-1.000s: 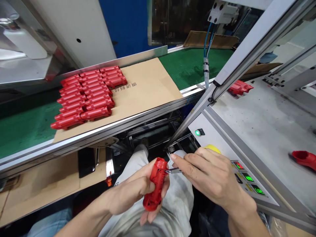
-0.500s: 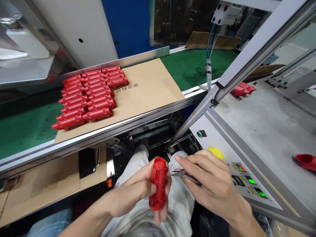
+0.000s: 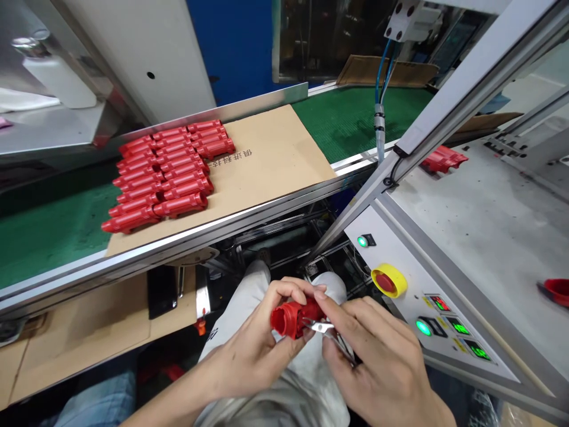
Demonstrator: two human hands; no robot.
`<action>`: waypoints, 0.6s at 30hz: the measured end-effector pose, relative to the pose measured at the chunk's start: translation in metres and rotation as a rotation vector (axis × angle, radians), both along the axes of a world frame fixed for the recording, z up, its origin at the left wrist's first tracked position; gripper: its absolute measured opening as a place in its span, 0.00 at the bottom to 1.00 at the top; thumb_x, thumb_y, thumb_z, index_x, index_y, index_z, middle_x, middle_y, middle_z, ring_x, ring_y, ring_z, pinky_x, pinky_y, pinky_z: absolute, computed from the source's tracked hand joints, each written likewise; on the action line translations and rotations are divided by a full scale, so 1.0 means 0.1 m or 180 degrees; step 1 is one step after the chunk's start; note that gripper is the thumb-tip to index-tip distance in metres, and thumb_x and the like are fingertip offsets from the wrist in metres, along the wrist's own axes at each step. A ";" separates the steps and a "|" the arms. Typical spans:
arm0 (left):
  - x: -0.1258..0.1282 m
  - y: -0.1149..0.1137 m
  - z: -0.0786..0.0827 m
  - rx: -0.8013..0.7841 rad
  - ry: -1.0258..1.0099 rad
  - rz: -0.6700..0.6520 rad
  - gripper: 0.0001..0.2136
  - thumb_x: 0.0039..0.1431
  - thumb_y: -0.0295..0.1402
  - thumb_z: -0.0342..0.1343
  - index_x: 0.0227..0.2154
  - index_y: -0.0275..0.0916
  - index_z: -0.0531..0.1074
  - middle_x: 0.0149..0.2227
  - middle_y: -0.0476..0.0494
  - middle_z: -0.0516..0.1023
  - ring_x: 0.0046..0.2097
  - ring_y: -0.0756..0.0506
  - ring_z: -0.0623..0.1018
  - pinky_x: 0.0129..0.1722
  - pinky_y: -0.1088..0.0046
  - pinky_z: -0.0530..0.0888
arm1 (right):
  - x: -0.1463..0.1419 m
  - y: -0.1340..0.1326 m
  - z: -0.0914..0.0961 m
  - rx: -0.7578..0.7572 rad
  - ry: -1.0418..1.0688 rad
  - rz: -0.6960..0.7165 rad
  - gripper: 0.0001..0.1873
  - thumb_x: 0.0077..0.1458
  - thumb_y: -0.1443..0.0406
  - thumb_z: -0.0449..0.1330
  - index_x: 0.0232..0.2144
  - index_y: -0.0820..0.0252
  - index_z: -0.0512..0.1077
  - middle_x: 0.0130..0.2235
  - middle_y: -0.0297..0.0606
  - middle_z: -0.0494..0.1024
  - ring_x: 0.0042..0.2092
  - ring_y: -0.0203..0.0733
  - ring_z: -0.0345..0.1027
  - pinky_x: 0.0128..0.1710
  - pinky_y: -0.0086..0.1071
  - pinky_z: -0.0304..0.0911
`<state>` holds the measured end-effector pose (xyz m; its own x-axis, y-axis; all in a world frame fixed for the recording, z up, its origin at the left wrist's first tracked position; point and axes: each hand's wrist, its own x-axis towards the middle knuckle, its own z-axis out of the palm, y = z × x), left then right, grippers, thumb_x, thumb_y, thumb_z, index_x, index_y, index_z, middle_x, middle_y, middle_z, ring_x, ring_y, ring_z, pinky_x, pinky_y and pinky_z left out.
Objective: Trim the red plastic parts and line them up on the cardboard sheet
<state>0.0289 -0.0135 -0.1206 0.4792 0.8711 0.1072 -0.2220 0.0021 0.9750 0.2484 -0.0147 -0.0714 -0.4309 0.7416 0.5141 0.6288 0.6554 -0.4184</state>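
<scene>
My left hand (image 3: 258, 350) is closed round a red plastic tube-shaped part (image 3: 291, 317), held over my lap with its open end toward the left. My right hand (image 3: 377, 362) grips small metal cutters (image 3: 326, 329) whose tips touch the part's side. On the brown cardboard sheet (image 3: 271, 160) on the green conveyor belt (image 3: 44, 231) lie several finished-looking red parts (image 3: 164, 172) in neat rows.
A grey machine bench (image 3: 480, 219) stands at right with a yellow-red stop button (image 3: 389, 280), lit green buttons (image 3: 422, 327) and displays. More red parts (image 3: 444, 158) lie on it, another (image 3: 558, 290) at the right edge. An aluminium post (image 3: 444, 101) slants across. A white bottle (image 3: 51, 74) stands far left.
My left hand has turned the red part from upright to lying sideways and lowered it. My right hand moved down with the cutters onto the part, uncovering the stop button.
</scene>
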 end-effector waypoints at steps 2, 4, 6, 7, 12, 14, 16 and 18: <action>0.00 -0.01 -0.01 0.0059 0.0053 -0.0001 0.13 0.77 0.27 0.54 0.56 0.51 0.62 0.65 0.41 0.66 0.69 0.40 0.71 0.69 0.56 0.70 | 0.01 -0.02 -0.02 0.0059 -0.0073 -0.0025 0.27 0.63 0.76 0.62 0.63 0.64 0.76 0.35 0.38 0.81 0.34 0.42 0.71 0.32 0.38 0.72; 0.01 -0.01 -0.01 0.0089 0.0078 -0.0019 0.14 0.77 0.26 0.54 0.57 0.51 0.62 0.65 0.41 0.65 0.69 0.39 0.70 0.69 0.55 0.70 | 0.02 -0.03 -0.02 0.0094 -0.0145 -0.0039 0.28 0.63 0.76 0.62 0.64 0.64 0.75 0.35 0.38 0.81 0.34 0.42 0.71 0.33 0.39 0.73; 0.02 -0.02 -0.01 0.0085 0.0100 -0.0028 0.14 0.77 0.27 0.54 0.57 0.51 0.61 0.65 0.41 0.66 0.69 0.39 0.71 0.69 0.54 0.71 | 0.04 -0.05 -0.03 0.0101 -0.0193 -0.0055 0.28 0.64 0.76 0.62 0.65 0.64 0.75 0.36 0.38 0.81 0.34 0.42 0.72 0.33 0.39 0.73; 0.02 -0.02 0.00 0.0076 0.0124 -0.0022 0.14 0.77 0.27 0.54 0.57 0.51 0.61 0.64 0.41 0.66 0.68 0.39 0.72 0.68 0.54 0.71 | 0.05 -0.05 -0.03 0.0090 -0.0215 -0.0075 0.28 0.64 0.76 0.62 0.65 0.64 0.74 0.36 0.38 0.81 0.34 0.42 0.72 0.33 0.39 0.73; 0.06 -0.03 0.03 0.0057 0.0172 -0.0081 0.13 0.77 0.28 0.55 0.56 0.50 0.62 0.63 0.40 0.66 0.69 0.39 0.71 0.70 0.52 0.70 | 0.10 -0.06 -0.06 0.0103 -0.0282 -0.0091 0.27 0.64 0.76 0.62 0.64 0.64 0.76 0.36 0.38 0.81 0.34 0.41 0.71 0.33 0.39 0.72; 0.06 -0.03 0.04 0.0056 0.0143 -0.0120 0.13 0.77 0.28 0.54 0.57 0.50 0.62 0.63 0.40 0.66 0.69 0.38 0.71 0.70 0.52 0.71 | 0.12 -0.05 -0.06 0.0098 -0.0328 -0.0066 0.26 0.65 0.75 0.62 0.64 0.64 0.75 0.36 0.38 0.81 0.34 0.42 0.71 0.33 0.39 0.72; 0.06 -0.02 0.04 0.0036 0.0149 -0.0162 0.14 0.77 0.27 0.54 0.57 0.51 0.62 0.63 0.41 0.66 0.69 0.38 0.71 0.69 0.53 0.72 | 0.13 -0.05 -0.05 0.0092 -0.0385 -0.0061 0.25 0.67 0.74 0.62 0.64 0.64 0.75 0.36 0.38 0.80 0.34 0.42 0.72 0.32 0.39 0.72; 0.06 -0.01 0.03 0.0013 0.0192 -0.0192 0.14 0.77 0.27 0.54 0.57 0.52 0.61 0.64 0.41 0.66 0.69 0.39 0.71 0.69 0.53 0.72 | 0.14 -0.05 -0.04 0.0096 -0.0406 -0.0056 0.24 0.67 0.73 0.61 0.64 0.64 0.75 0.36 0.38 0.80 0.34 0.42 0.71 0.31 0.39 0.71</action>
<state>0.0351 -0.0143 -0.1173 0.5363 0.8402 0.0801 -0.1625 0.0096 0.9867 0.2626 -0.0193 -0.0752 -0.4812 0.7346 0.4783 0.6872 0.6549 -0.3145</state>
